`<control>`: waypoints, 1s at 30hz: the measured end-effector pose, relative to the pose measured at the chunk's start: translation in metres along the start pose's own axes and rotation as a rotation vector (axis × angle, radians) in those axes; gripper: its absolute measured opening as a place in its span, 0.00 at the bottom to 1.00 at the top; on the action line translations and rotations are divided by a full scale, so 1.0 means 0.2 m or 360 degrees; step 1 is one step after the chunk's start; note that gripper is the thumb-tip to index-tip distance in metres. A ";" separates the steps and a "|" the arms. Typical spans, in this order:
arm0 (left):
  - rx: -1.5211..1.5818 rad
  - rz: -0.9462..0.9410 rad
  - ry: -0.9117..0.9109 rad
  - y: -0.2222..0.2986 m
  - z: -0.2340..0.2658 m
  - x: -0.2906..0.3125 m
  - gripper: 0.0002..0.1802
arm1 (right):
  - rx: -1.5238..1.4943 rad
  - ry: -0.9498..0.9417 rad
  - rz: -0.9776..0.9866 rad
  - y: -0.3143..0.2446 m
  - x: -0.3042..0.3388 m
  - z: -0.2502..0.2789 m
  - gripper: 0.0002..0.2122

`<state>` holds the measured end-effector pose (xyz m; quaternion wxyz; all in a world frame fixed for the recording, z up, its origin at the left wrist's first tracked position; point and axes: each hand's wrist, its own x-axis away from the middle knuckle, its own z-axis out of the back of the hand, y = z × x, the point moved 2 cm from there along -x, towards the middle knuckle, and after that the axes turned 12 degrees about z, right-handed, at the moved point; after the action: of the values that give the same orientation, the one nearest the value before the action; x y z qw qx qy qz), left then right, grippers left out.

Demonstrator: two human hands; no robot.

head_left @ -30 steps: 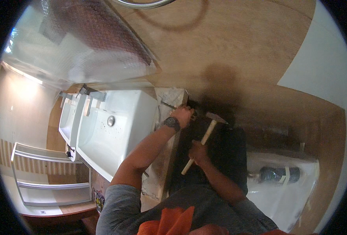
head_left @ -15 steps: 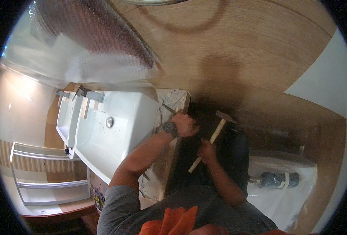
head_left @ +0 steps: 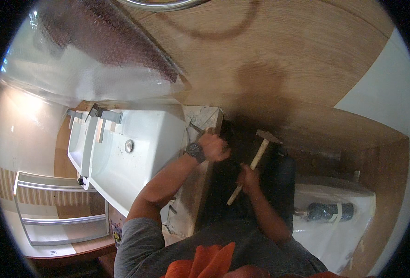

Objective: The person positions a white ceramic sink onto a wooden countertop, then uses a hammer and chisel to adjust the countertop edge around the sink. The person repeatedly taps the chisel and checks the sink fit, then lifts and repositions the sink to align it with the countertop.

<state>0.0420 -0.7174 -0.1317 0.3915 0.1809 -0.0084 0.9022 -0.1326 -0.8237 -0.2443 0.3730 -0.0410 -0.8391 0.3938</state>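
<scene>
My left hand (head_left: pixel 213 147), with a dark watch on its wrist, is closed around a thin metal chisel (head_left: pixel 196 128) at the end of the counter. The chisel's far end points up and left toward the broken, rough counter surface (head_left: pixel 204 114) beside the basin; its other end is hidden by my hand. Lower and to the right, my right hand (head_left: pixel 249 180) grips the wooden handle of a hammer (head_left: pixel 261 152). The hammer's dark head is at the top, apart from my left hand and the chisel.
A white basin (head_left: pixel 161 134) with a grey tap (head_left: pixel 108 114) stands left of my left forearm. Plastic-wrapped sheeting (head_left: pixel 117 51) leans behind it. To the right is a plastic-covered white bathtub (head_left: pixel 325 241) with a dark wrapped roll (head_left: pixel 331 211) on it. A metal frame (head_left: pixel 61 217) is at far left.
My left hand has shifted slightly left with the chisel. The hammer in my right hand has moved a little to the right, and the whole view has shifted slightly.
</scene>
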 end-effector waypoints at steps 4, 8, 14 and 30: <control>-0.0030 0.0036 0.0029 0.00 0.01 -0.01 0.23 | -0.0092 -0.0092 -0.0014 0.00 -0.02 0.03 0.14; 0.0011 -0.0161 0.0208 -0.05 -0.02 0.01 0.25 | -0.0039 -0.0038 -0.0083 -0.01 0.00 0.01 0.14; 0.0080 0.0053 0.0182 0.02 -0.09 0.01 0.24 | 0.0148 0.0051 -0.0019 0.08 -0.05 0.02 0.17; 0.0248 0.0045 0.0694 0.03 -0.21 0.33 0.17 | 0.0013 -0.0100 -0.0110 0.11 0.03 0.05 0.20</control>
<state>-0.0165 -0.6687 -0.1481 0.3563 0.0112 0.1435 0.9232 -0.1489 -0.8133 -0.2596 0.3601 0.0018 -0.8497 0.3851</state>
